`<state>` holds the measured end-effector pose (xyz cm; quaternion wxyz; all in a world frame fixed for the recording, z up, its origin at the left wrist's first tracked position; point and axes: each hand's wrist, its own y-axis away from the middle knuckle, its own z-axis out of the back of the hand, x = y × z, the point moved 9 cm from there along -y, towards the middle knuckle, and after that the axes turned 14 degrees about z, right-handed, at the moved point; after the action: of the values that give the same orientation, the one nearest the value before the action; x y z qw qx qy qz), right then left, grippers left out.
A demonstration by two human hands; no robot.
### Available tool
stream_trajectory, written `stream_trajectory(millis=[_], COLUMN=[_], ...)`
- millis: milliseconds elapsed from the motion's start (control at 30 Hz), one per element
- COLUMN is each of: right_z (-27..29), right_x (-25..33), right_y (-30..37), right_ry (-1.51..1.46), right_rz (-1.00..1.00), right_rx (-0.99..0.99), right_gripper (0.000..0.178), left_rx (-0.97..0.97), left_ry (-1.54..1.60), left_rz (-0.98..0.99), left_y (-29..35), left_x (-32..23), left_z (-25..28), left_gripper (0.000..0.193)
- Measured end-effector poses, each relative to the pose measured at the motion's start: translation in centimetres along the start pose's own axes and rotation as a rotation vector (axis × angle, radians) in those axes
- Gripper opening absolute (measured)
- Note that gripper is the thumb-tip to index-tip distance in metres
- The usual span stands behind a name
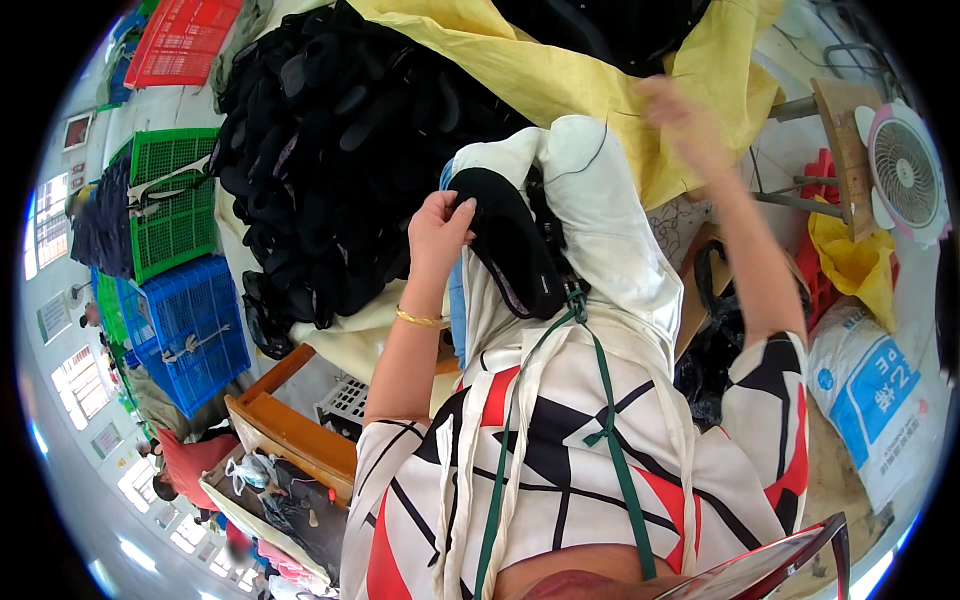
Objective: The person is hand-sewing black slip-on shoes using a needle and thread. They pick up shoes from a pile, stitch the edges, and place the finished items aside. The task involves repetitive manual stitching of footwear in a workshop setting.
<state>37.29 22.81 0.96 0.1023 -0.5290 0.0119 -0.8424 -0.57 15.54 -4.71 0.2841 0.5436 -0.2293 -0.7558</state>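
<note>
My left hand (440,228) is closed on the edge of a black slipper-like shoe (508,240), thumb on top, fingers partly hidden. The shoe lies tilted across my lap on a white apron (600,200). Beside it, between my legs, is more dark material (548,205) that I cannot make out. Stretched out to the far right, my right hand (680,115) is over the edge of a yellow woven sack (735,90). It is smeared by motion, so its fingers do not show clearly. Dark items (610,30) lie inside the sack.
A large heap of black shoes (350,130) lies ahead on the left. Green (175,200), blue (185,335) and red crates (185,40) stand further left, near an orange wooden stool (295,420). To the right are a fan (905,165), a wooden-topped stand (848,150) and a white sack (865,390).
</note>
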Motion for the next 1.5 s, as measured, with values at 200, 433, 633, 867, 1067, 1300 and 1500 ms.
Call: stream_trajectory(millis=[200, 433, 633, 867, 1067, 1300, 1500], right_z=[-18.7, -17.9, -13.4, -18.2, -16.8, -13.6, -10.7], right_x=[6.6, 6.1, 4.1, 8.1, 12.3, 18.8, 16.7], right_y=[2.1, 0.1, -3.5, -1.5, 0.8, 4.5, 7.1], right_ry=[0.364, 0.695, -0.614, -1.509, -1.527, -1.451, -1.44], right_rz=[0.523, 0.62, 0.009, -0.375, -0.475, -0.262, -0.129], right_rx=[0.576, 0.384, -0.405, -0.258, -0.236, -0.051, -0.051], right_gripper=[0.016, 0.008, 0.023, 0.024, 0.024, 0.034, 0.027], left_rx=[-0.446, -0.341, -0.304, -0.296, -0.324, -0.245, 0.161], left_ry=[-0.698, -0.611, -0.656, -0.704, -0.801, -0.744, -0.598], left_rz=[-0.776, -0.735, -0.689, -0.629, -0.767, -1.015, -0.715], left_y=[6.6, 6.1, 6.5, 5.3, 5.6, 7.7, 8.2], left_x=[-6.8, -5.2, -5.3, -4.4, -5.0, -10.0, -4.9], left_z=[-1.4, -1.8, -2.5, -2.2, -1.8, -0.8, -5.9], left_gripper=[0.012, 0.018, 0.04, 0.038, 0.032, 0.039, 0.033])
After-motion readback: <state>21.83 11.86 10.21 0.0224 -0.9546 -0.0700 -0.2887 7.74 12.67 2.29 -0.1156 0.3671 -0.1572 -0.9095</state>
